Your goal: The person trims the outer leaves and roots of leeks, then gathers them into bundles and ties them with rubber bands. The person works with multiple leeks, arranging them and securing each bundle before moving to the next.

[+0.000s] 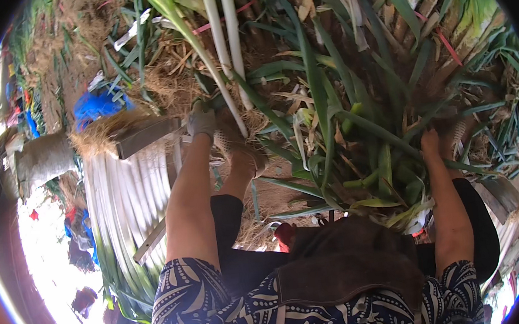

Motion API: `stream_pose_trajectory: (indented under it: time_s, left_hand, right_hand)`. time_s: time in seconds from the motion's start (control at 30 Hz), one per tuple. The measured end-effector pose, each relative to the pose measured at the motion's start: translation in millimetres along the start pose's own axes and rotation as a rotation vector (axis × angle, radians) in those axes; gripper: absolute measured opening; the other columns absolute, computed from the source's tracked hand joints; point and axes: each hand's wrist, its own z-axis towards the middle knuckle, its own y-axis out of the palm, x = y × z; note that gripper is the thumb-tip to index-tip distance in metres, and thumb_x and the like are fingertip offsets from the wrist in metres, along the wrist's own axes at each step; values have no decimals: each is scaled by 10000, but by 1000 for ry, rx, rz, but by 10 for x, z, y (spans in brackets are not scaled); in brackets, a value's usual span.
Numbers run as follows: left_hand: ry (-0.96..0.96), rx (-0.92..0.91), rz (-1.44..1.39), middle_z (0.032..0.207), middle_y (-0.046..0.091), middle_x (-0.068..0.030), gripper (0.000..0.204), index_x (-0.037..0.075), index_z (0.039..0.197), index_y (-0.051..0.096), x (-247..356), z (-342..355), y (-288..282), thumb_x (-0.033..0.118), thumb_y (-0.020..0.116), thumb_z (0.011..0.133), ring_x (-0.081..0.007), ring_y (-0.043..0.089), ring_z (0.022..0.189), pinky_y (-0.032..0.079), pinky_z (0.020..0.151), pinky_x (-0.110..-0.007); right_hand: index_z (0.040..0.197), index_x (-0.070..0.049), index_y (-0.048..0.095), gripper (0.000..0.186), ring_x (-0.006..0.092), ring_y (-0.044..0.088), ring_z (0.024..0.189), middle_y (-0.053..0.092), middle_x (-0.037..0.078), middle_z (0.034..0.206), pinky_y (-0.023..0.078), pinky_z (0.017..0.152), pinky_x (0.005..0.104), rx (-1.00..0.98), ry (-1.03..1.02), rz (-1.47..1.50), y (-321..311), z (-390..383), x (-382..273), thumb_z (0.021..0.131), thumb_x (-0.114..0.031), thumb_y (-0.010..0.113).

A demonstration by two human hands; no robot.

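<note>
My left hand, in a pale grey glove, reaches down beside the white leek stalks at the upper middle. Its fingers are too small and shaded to show whether they hold anything; a bit of dark green lies at their tips. Off to the right, my right hand is lowered among the green leek leaves, its fingers hidden by them. Between my arms spreads a heap of long leaves mixed with dry, brownish ones. My feet in perforated shoes stand near the left hand.
Trimmed leeks lie in a row at left, white ends up, beside a metal bar with roots caught on it. Blue netting lies beyond. More leeks with pink ties fill the far right. Dry roots litter the ground.
</note>
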Motion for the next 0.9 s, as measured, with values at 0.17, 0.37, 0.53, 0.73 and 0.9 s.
stream_pose_trajectory:
  time_s: [0.17, 0.37, 0.53, 0.73, 0.9]
  left_hand:
    - [-164, -298, 410, 1319, 530, -153, 1000, 230, 1458, 247, -8, 248, 175, 565, 717, 641, -334, 516, 1209, 423, 978, -437]
    - [-101, -171, 276, 1083, 651, -197, 359, 132, 1089, 669, -81, 219, 20, 330, 521, 828, -366, 590, 1064, 455, 889, -455]
    - [-35, 267, -271, 1064, 676, -132, 344, 91, 1116, 658, -48, -91, -123, 258, 476, 877, -269, 632, 1009, 495, 820, -386]
    - [98, 285, -1150, 970, 633, -60, 268, 60, 1114, 612, 815, -146, -995, 215, 619, 896, -184, 607, 839, 515, 654, -302]
    - [358, 312, -1235, 1060, 639, -60, 236, 25, 1123, 620, 1518, -1171, -1179, 124, 601, 910, -177, 579, 947, 437, 897, -352]
  right_hand:
    - [1152, 7, 586, 404, 429, 551, 1054, 605, 271, 1094, 433, 850, 445, -84, -59, -3, -93, 55, -71, 926, -306, 467]
    - [1379, 67, 370, 635, 376, 373, 1310, 383, 257, 1417, 336, 1036, 423, -230, 266, -126, -535, 222, -409, 941, -387, 450]
    - [1265, 21, 524, 505, 358, 523, 1154, 567, 204, 1241, 398, 972, 402, 48, 334, 138, -331, 246, -207, 932, -353, 462]
    - [1012, -11, 643, 410, 439, 580, 960, 613, 269, 1033, 460, 855, 487, -477, -394, -519, -510, 414, -137, 903, -363, 464]
    - [1120, -39, 636, 489, 351, 641, 889, 667, 207, 983, 480, 827, 437, -74, -489, -399, -2361, 341, -1068, 893, -458, 526]
